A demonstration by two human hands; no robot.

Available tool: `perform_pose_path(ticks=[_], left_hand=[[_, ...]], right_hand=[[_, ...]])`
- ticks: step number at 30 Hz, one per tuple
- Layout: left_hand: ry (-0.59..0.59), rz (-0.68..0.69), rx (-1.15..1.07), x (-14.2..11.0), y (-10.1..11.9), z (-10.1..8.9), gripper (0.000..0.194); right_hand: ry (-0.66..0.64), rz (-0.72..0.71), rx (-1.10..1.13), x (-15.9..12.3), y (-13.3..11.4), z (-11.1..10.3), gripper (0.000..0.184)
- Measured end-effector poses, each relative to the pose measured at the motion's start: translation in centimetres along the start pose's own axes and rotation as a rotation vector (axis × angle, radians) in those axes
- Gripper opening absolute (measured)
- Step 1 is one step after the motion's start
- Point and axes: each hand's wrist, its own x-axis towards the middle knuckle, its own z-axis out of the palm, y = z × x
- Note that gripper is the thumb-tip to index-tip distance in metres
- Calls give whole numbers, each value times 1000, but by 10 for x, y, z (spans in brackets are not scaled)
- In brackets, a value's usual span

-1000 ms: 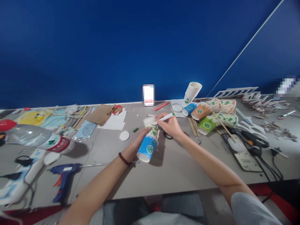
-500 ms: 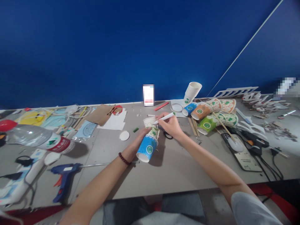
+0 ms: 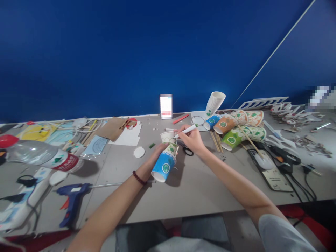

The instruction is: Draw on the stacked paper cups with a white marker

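Head view: a stack of paper cups [image 3: 165, 167], tilted over the table [image 3: 202, 192], is gripped in the left hand [image 3: 156, 154]; the right hand [image 3: 193, 140] pinches a white marker [image 3: 190, 128], its tip by the stack's far end. Leftward lie a white disc [image 3: 139, 152] and blue glue gun [image 3: 72, 196].

Bracelet [image 3: 139, 177]: was dark red, beaded, on the left wrist [image 3: 146, 169]
Right sleeve [image 3: 282, 232]: was short, pale grey
Trousers [image 3: 206, 229]: seemed dark grey in shadow

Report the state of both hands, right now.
Left hand: closed around the stacked paper cups.
Right hand: closed, holding a white marker with a green end.
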Motion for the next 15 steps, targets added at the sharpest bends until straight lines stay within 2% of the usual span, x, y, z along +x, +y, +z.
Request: perform_pose_path(ticks=[15], left_hand=[[-17, -60, -30, -4, 2, 0, 38]], right_hand=[[-22, -22, -30, -2, -5, 0, 7]])
